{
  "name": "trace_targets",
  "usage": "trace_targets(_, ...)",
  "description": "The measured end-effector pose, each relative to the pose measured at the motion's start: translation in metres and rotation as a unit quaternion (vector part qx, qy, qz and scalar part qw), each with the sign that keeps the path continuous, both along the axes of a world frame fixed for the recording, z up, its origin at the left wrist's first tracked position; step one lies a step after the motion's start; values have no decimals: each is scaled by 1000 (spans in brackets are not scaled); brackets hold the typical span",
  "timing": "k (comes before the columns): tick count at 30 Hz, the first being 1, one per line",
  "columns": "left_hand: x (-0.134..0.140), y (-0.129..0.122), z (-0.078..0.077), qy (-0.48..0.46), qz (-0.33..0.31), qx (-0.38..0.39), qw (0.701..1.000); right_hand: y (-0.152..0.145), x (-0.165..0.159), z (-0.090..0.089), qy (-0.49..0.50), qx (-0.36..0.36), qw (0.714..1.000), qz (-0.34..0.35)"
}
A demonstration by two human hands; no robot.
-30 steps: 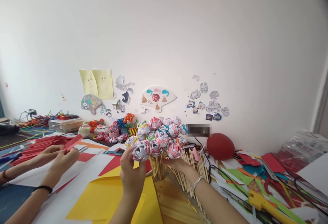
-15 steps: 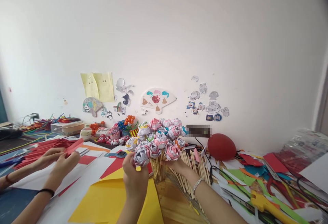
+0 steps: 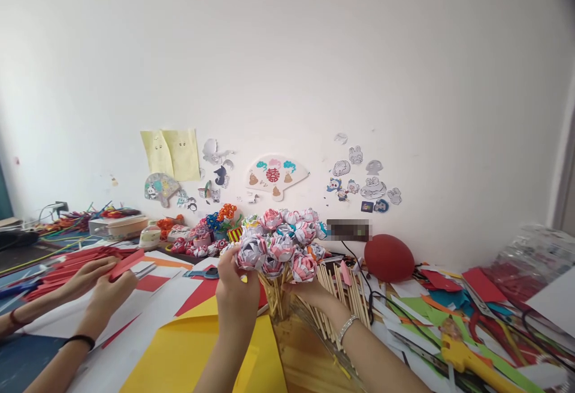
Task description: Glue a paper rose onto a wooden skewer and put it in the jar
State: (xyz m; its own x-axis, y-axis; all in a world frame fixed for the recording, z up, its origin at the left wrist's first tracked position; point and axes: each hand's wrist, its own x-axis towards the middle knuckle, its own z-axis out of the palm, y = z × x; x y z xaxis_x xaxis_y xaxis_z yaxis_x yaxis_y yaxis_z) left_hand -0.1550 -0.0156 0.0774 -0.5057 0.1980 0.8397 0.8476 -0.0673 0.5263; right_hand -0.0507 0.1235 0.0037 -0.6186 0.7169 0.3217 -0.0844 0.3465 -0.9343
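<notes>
A bunch of folded paper flowers, white with pink, blue and yellow tints, stands in front of me on thin stick-like stems. At its near left, my left hand is closed on one greyish-white paper flower, with the thumb and fingers about its side. Beneath the pink-edged flower on the right, my right hand reaches in under the blooms, its fingers curled at the stems. Some of its fingertips are hidden by the flowers and stems.
Another person's hands fold red paper at the left. Yellow paper lies before me. Wooden sticks lie right of the flowers, near a red balloon. Scissors, a yellow glue gun and paper scraps lie at the right.
My left hand has raised the greyish-white flower slightly and pushed it in closer to the bunch. My right hand has stayed about where it was.
</notes>
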Motion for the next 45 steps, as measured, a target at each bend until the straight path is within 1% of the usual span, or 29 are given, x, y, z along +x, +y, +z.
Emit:
trace_targets(7,4,4,-25,-18,6,77,997,-3,0,4,3,-3,1000,1)
trace_targets(9,4,6,-29,-16,-1,93,996,-4,0,5,6,-3,1000,5)
trace_targets(11,3,7,-31,-19,-3,92,996,-5,1,5,11,-4,1000,4)
trace_targets(13,3,7,-28,-29,0,79,996,-5,0,5,15,-6,1000,1)
trace_targets(15,3,6,-23,-48,2,61,997,-5,-1,4,19,-5,1000,0)
trace_targets(18,2,3,-14,-85,-12,37,996,-5,-2,5,34,6,999,5)
trace_targets(20,2,1,-11,-108,-17,27,994,-5,-2,5,41,12,999,7)
trace_targets(23,0,-1,-11,-122,17,19,992,-7,-2,5,42,14,999,7)
trace_targets(25,-2,-1,-11,-106,47,6,993,-8,-2,6,45,17,999,6)
trace_targets(27,-6,-1,-8,-85,61,-23,994,-8,-2,6,49,22,999,5)
trace_targets(28,-8,0,-6,-79,60,-39,994,-8,-1,7,50,25,998,3)
trace_targets(30,-12,1,2,-83,32,-55,995,-7,-1,7,48,30,998,1)
trace_targets(33,-15,2,12,-115,-26,-21,993,-6,-2,7,45,34,998,-3)
trace_targets(35,-16,4,15,-131,-34,-3,991,-6,-3,6,47,36,998,-7)
trace_targets(38,-16,5,15,-122,-29,-24,992,-6,-4,5,47,39,998,-12)
trace_targets(42,-15,6,6,-103,5,-43,994,-6,-3,5,38,42,998,-11)
trace_targets(45,-15,8,0,-95,-7,-60,994,-5,-3,4,37,42,998,-14)
